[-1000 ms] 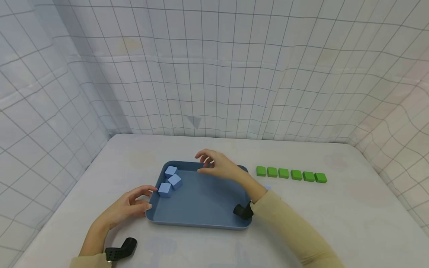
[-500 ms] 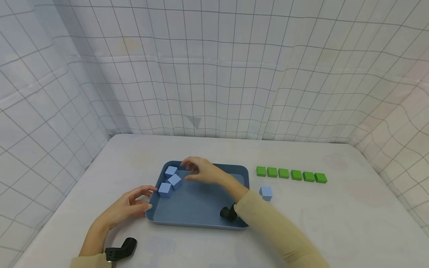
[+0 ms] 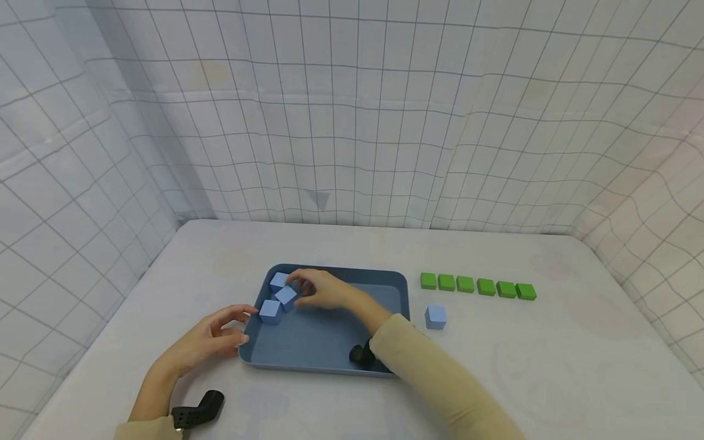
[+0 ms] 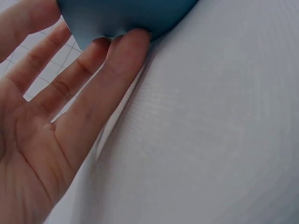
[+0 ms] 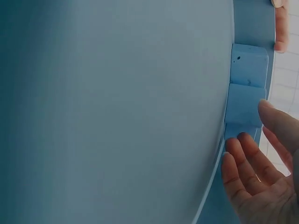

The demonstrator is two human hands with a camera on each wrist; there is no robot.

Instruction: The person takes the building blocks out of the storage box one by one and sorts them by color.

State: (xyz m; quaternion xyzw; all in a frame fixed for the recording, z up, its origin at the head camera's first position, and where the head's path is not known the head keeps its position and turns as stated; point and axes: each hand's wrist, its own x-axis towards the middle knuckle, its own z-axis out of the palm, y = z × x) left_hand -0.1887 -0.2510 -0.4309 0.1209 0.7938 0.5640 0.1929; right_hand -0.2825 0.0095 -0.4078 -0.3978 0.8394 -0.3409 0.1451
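A blue-grey tray holds three light blue cubes at its left: a back one, a tilted middle one and a front one. My left hand touches the tray's left wall with bent, spread fingers; its fingertips meet the wall in the left wrist view. My right hand is over the tray, fingertips at the middle cube's right side. In the right wrist view its thumb and fingers stand apart beside a cube; whether they touch it, I cannot tell.
Right of the tray, a light blue cube lies on the white table. Behind it runs a row of several green blocks. Black wrist devices are on both wrists. A white gridded curtain surrounds the table's back and sides.
My right hand has moved left and nearer over the tray to the middle cube, uncovering the cube on the table. My left hand has stayed in place.
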